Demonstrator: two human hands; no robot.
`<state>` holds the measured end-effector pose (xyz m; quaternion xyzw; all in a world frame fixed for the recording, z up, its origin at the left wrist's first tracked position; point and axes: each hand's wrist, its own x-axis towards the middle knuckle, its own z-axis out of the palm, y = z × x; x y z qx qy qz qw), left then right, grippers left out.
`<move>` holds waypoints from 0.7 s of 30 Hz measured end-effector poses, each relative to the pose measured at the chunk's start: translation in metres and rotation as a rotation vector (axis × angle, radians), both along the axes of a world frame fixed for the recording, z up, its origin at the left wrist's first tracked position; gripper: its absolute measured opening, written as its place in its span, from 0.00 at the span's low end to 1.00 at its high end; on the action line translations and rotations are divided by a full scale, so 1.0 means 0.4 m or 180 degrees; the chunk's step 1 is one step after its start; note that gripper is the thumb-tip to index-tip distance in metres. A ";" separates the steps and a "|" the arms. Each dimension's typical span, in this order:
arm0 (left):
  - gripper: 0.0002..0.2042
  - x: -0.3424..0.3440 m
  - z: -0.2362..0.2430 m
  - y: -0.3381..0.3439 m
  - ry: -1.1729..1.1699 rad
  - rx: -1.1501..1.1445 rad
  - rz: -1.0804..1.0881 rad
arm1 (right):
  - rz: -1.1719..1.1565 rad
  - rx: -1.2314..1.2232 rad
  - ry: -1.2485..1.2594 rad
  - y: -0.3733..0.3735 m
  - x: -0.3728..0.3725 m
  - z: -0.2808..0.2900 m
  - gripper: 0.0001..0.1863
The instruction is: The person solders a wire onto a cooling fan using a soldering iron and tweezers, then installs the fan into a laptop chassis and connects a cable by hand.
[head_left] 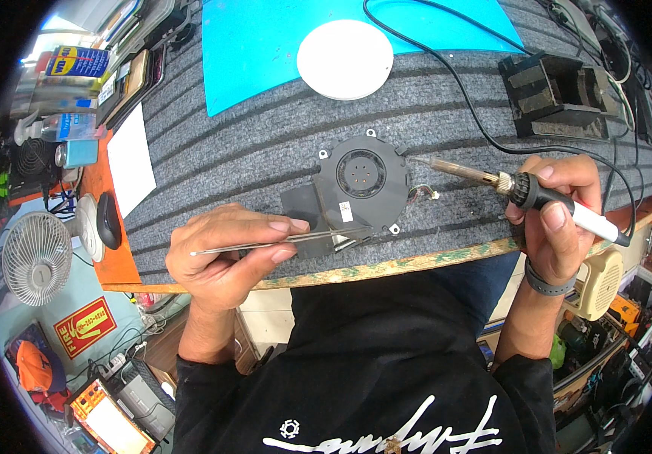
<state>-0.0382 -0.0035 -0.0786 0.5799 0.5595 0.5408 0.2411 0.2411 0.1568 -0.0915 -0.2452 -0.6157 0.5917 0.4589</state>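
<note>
A black cooling fan (377,189) with a white label and a small wire connector (433,194) lies on the ribbed grey mat, a flat dark section (299,203) extending to its left. My left hand (231,253) pinches long metal tweezers (258,244), whose tips reach to the fan's lower edge. My right hand (557,216) grips a soldering iron (526,191) with a black and white handle. The iron's tip points left, near the fan's upper right side; whether it touches cannot be made out.
Behind are a blue mat (250,45), white disc (345,59) and black stand (545,98); the iron's cable crosses the right side. At left sit bottles (69,127), white paper (129,163) and a small desk fan (35,257). The wooden table edge (447,252) runs below my hands.
</note>
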 end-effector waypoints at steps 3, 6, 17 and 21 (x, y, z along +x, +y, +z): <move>0.10 0.005 0.002 -0.001 -0.0090 -0.0061 0.0108 | -0.0002 0.0011 -0.0008 0.000 0.001 0.000 0.20; 0.10 0.007 0.002 -0.002 -0.0099 -0.0053 0.0135 | 0.0014 0.0001 0.0004 0.000 0.000 0.000 0.20; 0.09 -0.003 0.003 0.003 0.0524 0.0366 -0.0176 | -0.0007 -0.0016 -0.0015 -0.001 0.002 0.000 0.20; 0.09 0.002 0.021 -0.009 0.1165 0.0525 -0.0205 | -0.0007 -0.0012 -0.0010 0.000 0.003 -0.002 0.20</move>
